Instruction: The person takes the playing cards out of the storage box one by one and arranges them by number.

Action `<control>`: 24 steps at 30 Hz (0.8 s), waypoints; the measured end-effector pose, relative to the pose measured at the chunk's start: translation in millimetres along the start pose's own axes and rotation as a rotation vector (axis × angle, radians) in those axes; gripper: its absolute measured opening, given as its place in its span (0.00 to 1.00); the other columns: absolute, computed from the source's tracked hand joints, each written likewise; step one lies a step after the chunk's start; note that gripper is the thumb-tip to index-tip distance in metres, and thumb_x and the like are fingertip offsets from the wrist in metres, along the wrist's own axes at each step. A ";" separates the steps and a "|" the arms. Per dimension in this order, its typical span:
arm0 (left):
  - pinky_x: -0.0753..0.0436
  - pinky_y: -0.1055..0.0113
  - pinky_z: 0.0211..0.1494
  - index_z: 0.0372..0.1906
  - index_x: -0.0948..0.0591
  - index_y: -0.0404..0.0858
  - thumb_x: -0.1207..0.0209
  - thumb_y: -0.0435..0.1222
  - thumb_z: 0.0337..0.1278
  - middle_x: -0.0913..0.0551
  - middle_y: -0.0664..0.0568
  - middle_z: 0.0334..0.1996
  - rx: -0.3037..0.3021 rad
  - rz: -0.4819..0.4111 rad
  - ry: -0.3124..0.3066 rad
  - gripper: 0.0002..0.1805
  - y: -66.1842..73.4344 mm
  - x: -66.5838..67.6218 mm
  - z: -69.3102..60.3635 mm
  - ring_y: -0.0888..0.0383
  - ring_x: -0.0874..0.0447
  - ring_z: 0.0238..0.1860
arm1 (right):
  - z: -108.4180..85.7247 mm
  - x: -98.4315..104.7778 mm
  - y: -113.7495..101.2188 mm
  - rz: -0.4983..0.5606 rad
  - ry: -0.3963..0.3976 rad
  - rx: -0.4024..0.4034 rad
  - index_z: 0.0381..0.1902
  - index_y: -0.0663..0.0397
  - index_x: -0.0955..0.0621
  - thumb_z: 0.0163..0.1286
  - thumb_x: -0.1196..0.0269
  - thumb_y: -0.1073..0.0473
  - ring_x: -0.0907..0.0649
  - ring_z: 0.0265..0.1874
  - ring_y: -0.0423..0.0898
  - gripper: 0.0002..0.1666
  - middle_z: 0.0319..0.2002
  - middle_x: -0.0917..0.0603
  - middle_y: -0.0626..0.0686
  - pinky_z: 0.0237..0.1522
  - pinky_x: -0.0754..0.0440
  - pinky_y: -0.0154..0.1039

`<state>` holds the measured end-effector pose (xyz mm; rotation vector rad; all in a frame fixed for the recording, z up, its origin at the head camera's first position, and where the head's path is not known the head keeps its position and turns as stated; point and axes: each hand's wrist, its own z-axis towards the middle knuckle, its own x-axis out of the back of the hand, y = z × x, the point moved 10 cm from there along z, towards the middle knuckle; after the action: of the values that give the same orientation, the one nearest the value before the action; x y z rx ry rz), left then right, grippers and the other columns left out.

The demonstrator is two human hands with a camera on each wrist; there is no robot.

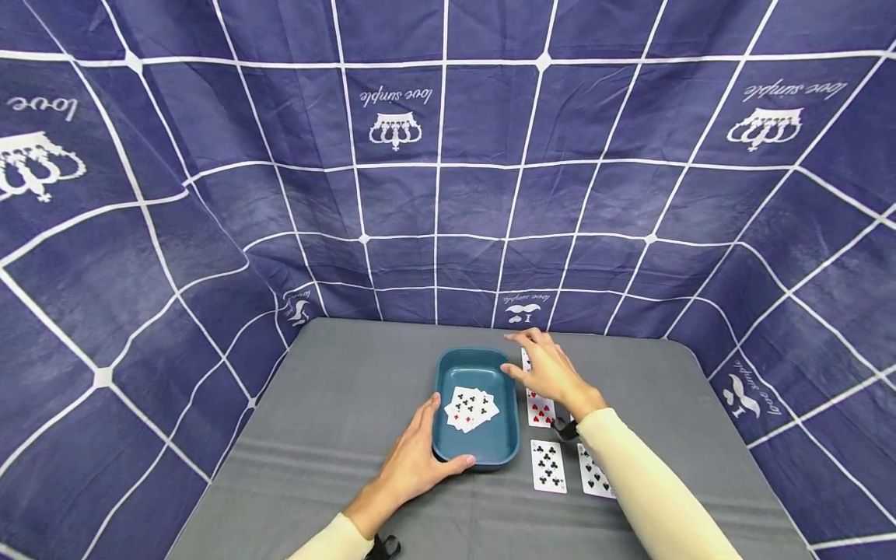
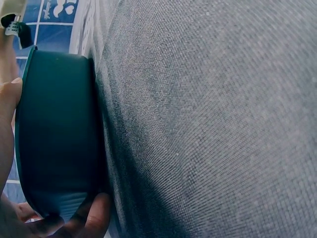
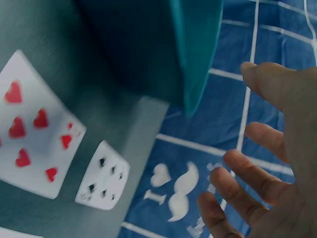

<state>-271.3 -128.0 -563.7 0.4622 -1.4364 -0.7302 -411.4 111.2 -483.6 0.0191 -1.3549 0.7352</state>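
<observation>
A teal tray (image 1: 479, 451) sits on the grey table, with a small overlapping pile of playing cards (image 1: 470, 408) lying face up inside it. My left hand (image 1: 414, 457) grips its near left corner, thumb on the near side and fingers along the left wall; the tray's outer wall (image 2: 59, 124) fills much of the left wrist view. Above the table just right of the tray, my right hand (image 1: 549, 372) is spread with nothing in it. Partly beneath it lie a hearts card (image 3: 34, 129) and a black-suited card (image 3: 104, 176).
Nearer the front lie a clubs card (image 1: 548, 467) and a spades card (image 1: 595, 473), the latter partly covered by the right sleeve (image 1: 644, 482). A blue curtain (image 1: 476, 202) with white lines hangs behind and along both sides of the table (image 1: 322, 404).
</observation>
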 end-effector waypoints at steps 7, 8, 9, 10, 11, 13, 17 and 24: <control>0.13 0.32 0.74 0.95 0.39 0.38 0.16 0.69 0.54 0.32 0.42 0.91 0.003 0.003 0.005 0.74 -0.1 0.0 0.4 0.32 0.18 0.80 | 0.0 -11.4 -39.8 -0.016 -0.120 0.097 0.84 0.40 0.19 0.77 0.19 0.46 0.17 0.73 0.64 0.42 0.75 0.17 0.58 0.66 0.12 0.71; 0.13 0.32 0.74 0.95 0.40 0.38 0.16 0.69 0.54 0.32 0.43 0.91 0.007 0.004 0.005 0.74 -0.2 -0.1 0.3 0.32 0.18 0.80 | 0.0 -14.5 -45.2 -0.013 -0.147 0.115 0.85 0.40 0.19 0.77 0.18 0.46 0.16 0.73 0.64 0.42 0.74 0.17 0.58 0.67 0.11 0.71; 0.13 0.31 0.73 0.95 0.40 0.38 0.16 0.69 0.54 0.32 0.44 0.91 0.010 0.004 0.005 0.74 -0.3 -0.3 0.2 0.33 0.17 0.80 | -0.3 -17.6 -50.2 -0.010 -0.170 0.136 0.85 0.41 0.19 0.76 0.18 0.48 0.16 0.72 0.65 0.43 0.74 0.17 0.59 0.67 0.11 0.70; 0.13 0.31 0.73 0.95 0.40 0.39 0.17 0.69 0.54 0.32 0.44 0.92 0.013 0.007 0.008 0.74 -1.1 0.4 -0.3 0.32 0.17 0.80 | 0.5 -21.6 -55.9 -0.007 -0.197 0.157 0.85 0.41 0.19 0.76 0.18 0.49 0.16 0.72 0.65 0.43 0.74 0.17 0.59 0.67 0.11 0.69; 0.12 0.31 0.72 0.95 0.40 0.39 0.17 0.69 0.54 0.32 0.44 0.92 0.017 0.010 0.010 0.74 -1.8 0.7 -0.7 0.32 0.17 0.79 | 0.9 -25.6 -61.2 -0.007 -0.225 0.176 0.85 0.41 0.19 0.76 0.17 0.50 0.15 0.71 0.64 0.43 0.73 0.17 0.59 0.68 0.11 0.67; 0.12 0.31 0.71 0.95 0.40 0.39 0.17 0.69 0.54 0.32 0.45 0.92 0.020 0.010 0.011 0.74 -2.7 0.9 -1.5 0.33 0.17 0.79 | 1.5 -34.5 -70.3 -0.007 -0.279 0.216 0.85 0.43 0.19 0.75 0.17 0.52 0.14 0.71 0.63 0.44 0.73 0.18 0.59 0.70 0.11 0.64; 0.12 0.31 0.71 0.95 0.41 0.39 0.17 0.69 0.55 0.33 0.44 0.92 0.019 0.009 -0.001 0.74 -3.2 -1.3 -2.9 0.32 0.17 0.80 | 0.6 -54.4 -83.2 -0.005 -0.415 0.252 0.85 0.46 0.19 0.72 0.15 0.57 0.14 0.72 0.61 0.46 0.75 0.18 0.61 0.74 0.12 0.62; 0.13 0.31 0.72 0.96 0.41 0.40 0.17 0.68 0.56 0.33 0.44 0.92 0.016 -0.006 -0.002 0.73 -2.1 -2.6 -3.6 0.33 0.19 0.82 | 5.1 -84.3 -94.0 -0.097 -0.587 0.282 0.84 0.43 0.18 0.62 0.09 0.60 0.16 0.72 0.55 0.54 0.73 0.17 0.55 0.75 0.13 0.56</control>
<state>-268.1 -128.2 -567.4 0.4779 -1.4436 -0.7245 -372.6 -3.5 -519.7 0.5577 -1.7758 0.8709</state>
